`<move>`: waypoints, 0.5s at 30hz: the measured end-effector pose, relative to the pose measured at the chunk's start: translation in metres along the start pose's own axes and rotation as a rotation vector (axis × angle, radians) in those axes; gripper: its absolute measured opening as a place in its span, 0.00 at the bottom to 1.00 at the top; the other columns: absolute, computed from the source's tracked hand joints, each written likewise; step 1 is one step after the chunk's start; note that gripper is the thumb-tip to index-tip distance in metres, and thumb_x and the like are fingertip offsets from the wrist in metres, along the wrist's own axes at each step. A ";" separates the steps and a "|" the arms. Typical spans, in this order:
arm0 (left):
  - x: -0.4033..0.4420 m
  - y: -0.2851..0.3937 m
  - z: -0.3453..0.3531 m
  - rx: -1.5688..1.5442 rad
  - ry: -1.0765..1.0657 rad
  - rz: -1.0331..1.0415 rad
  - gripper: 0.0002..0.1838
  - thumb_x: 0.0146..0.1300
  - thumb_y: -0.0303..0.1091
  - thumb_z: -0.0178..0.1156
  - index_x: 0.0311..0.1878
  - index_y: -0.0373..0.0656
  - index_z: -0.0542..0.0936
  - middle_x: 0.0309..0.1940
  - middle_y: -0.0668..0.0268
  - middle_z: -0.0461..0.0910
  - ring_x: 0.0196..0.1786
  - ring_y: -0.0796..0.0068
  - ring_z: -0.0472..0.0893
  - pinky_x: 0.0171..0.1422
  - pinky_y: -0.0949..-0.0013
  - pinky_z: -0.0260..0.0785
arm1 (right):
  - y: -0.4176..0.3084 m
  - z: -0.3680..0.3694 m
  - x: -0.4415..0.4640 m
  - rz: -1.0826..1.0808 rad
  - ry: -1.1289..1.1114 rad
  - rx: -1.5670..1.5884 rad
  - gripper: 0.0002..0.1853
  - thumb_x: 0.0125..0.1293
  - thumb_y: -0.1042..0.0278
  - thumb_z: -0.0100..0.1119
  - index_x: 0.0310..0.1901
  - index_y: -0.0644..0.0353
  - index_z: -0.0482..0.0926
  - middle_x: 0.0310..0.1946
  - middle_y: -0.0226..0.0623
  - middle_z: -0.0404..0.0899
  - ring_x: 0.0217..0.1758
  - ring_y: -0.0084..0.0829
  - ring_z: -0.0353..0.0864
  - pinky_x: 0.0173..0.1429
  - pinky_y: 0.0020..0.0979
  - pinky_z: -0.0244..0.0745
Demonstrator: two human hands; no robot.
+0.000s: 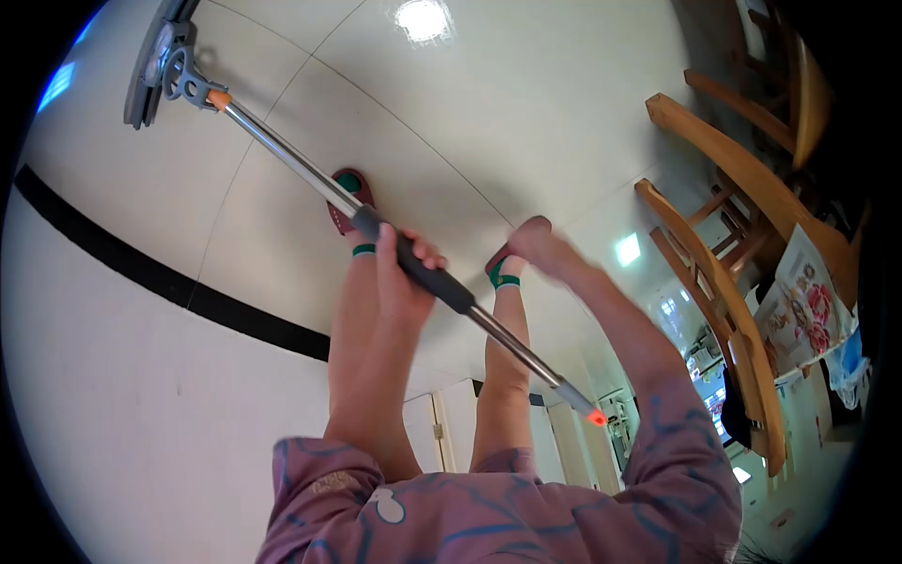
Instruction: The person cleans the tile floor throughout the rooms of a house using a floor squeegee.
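Note:
A flat mop [291, 155] with a metal pole slants across the view. Its grey head [155, 66] is at the upper left, and its orange-tipped end is at the lower right. My left hand [406, 273] is wrapped round the dark grip [434, 279] in the middle of the pole. Clear of the pole, my right hand [545, 252] shows up to the right, in front of my right slipper [503, 252]. Motion blurs its fingers, and I cannot make out anything in it.
Pale glossy floor tiles [451, 94] lie around my feet. A black skirting strip [169, 268] edges the white wall [122, 376] at left. Wooden chairs [723, 301] stand at right, near a flower-patterned bag [803, 305]. My left slipper [349, 193] is beside the pole.

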State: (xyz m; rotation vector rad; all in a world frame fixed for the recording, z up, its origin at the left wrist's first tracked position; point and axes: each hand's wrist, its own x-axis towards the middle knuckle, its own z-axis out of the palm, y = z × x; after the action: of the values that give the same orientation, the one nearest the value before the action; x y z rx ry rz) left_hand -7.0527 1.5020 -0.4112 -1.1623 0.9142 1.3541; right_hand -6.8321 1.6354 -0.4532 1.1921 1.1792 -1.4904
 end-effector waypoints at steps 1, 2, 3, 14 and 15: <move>0.003 -0.001 0.003 -0.003 0.000 -0.003 0.21 0.67 0.58 0.52 0.36 0.48 0.71 0.22 0.70 0.66 0.27 0.74 0.67 0.38 0.67 0.64 | -0.003 -0.013 0.064 -0.352 0.446 -0.669 0.13 0.65 0.62 0.49 0.41 0.64 0.76 0.39 0.46 0.80 0.45 0.45 0.78 0.51 0.44 0.74; 0.000 -0.003 0.005 -0.029 -0.067 -0.012 0.19 0.67 0.55 0.52 0.35 0.48 0.70 0.22 0.69 0.66 0.27 0.73 0.67 0.39 0.66 0.64 | -0.052 -0.038 0.100 -0.260 0.506 -0.744 0.15 0.64 0.65 0.48 0.49 0.63 0.76 0.43 0.50 0.78 0.49 0.49 0.76 0.54 0.44 0.73; -0.005 -0.003 0.006 -0.054 -0.133 -0.022 0.18 0.68 0.53 0.51 0.35 0.48 0.69 0.22 0.69 0.66 0.27 0.73 0.67 0.40 0.66 0.65 | -0.071 -0.054 0.143 -0.375 0.718 -0.758 0.21 0.64 0.66 0.47 0.59 0.59 0.71 0.50 0.48 0.76 0.56 0.47 0.73 0.59 0.43 0.71; -0.007 0.002 0.009 0.079 -0.076 -0.029 0.16 0.69 0.50 0.48 0.34 0.46 0.68 0.22 0.69 0.64 0.27 0.73 0.66 0.41 0.65 0.63 | -0.242 -0.104 0.244 -0.306 1.052 -0.451 0.24 0.64 0.71 0.44 0.64 0.49 0.65 0.55 0.45 0.69 0.60 0.44 0.68 0.59 0.43 0.71; -0.008 0.002 0.012 0.078 -0.078 -0.026 0.16 0.69 0.50 0.48 0.34 0.46 0.68 0.22 0.69 0.65 0.27 0.73 0.66 0.40 0.65 0.63 | -0.243 -0.106 0.241 -0.305 1.051 -0.456 0.24 0.64 0.71 0.44 0.64 0.49 0.65 0.55 0.45 0.69 0.60 0.44 0.68 0.59 0.43 0.71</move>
State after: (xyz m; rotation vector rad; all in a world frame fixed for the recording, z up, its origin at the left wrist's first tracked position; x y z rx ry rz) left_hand -7.0565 1.5109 -0.4006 -1.0514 0.8853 1.3225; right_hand -7.0915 1.7657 -0.6637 1.5349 2.3231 -0.6346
